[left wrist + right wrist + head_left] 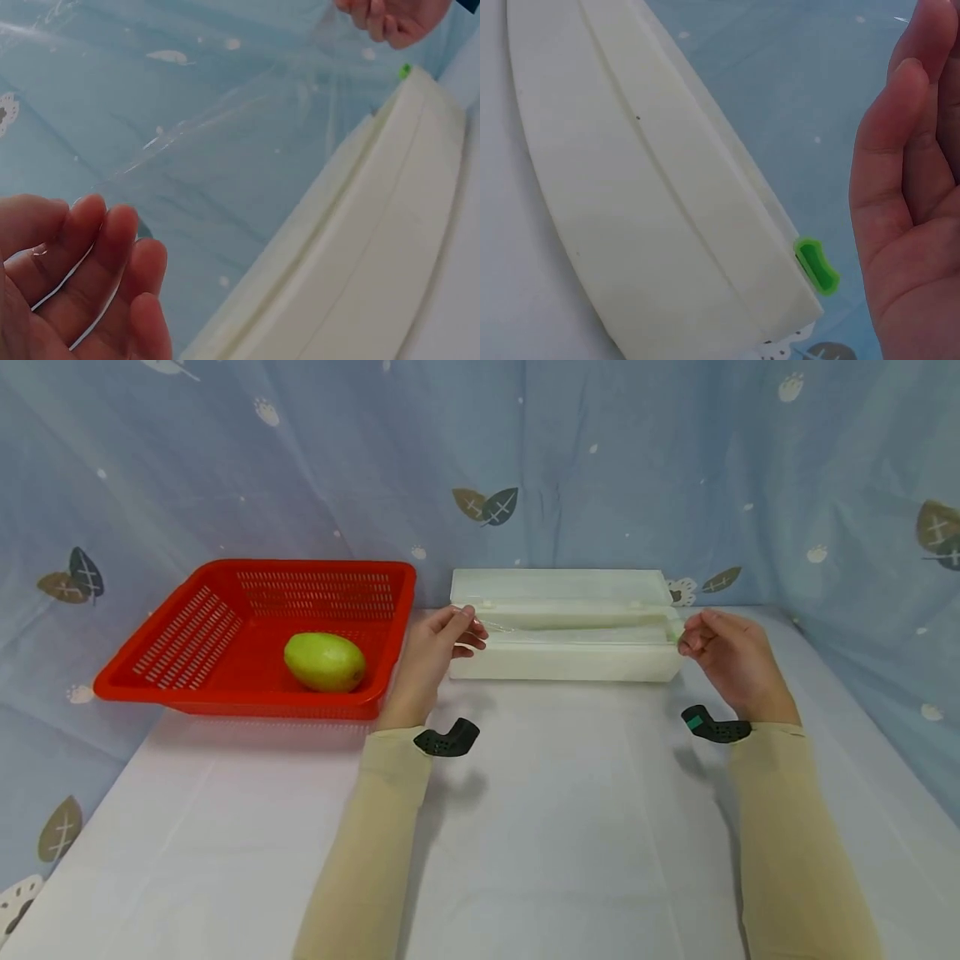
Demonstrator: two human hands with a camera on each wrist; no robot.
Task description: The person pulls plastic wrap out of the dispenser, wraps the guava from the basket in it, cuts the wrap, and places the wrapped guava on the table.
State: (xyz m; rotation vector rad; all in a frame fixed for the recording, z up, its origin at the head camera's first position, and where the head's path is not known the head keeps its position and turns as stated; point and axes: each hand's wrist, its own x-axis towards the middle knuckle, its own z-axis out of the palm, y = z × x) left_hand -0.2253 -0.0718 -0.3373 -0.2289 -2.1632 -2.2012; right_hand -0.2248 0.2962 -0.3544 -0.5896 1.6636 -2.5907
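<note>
A long white cling film dispenser [562,663] sits on the table with its lid [558,583] raised at the back. Thin clear cling film [199,135] stretches across it, visible mostly by its shiny creases. At the dispenser's left end, my left hand [435,647] pinches the film between thumb and index finger, the other fingers loosely bent. My right hand [733,652] pinches the film's other side at the right end, its fingers curled. A green slider [817,266] shows at the dispenser's end in the right wrist view.
To the left stands a red plastic basket [180,697] with a yellow-green oval fruit [325,662] inside. A white cloth covers the table [570,827]. Behind it hangs a blue patterned curtain [337,460], close to the dispenser's back.
</note>
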